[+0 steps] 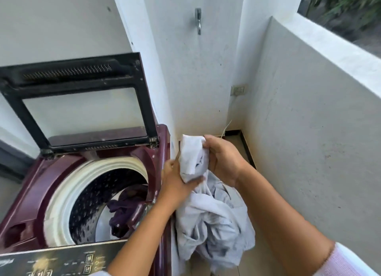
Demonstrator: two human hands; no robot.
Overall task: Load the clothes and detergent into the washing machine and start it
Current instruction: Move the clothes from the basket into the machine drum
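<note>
A maroon top-loading washing machine [31,191] stands at the left with its black-framed lid [80,102] raised. Inside the steel drum [97,195] lies a dark purple garment [123,209]. Just right of the machine, both hands hold a pale grey-white garment [212,220] that hangs down in folds. My left hand [177,183] grips its bunched upper part from below. My right hand [222,158] grips the same bunch from the right. No detergent is in view.
The control panel [61,259] runs along the machine's near edge. A white pillar with a metal tap [198,21] rises behind the hands. A low white wall [309,121] closes the right side, with a wall socket [239,89] in the corner and tiled floor below.
</note>
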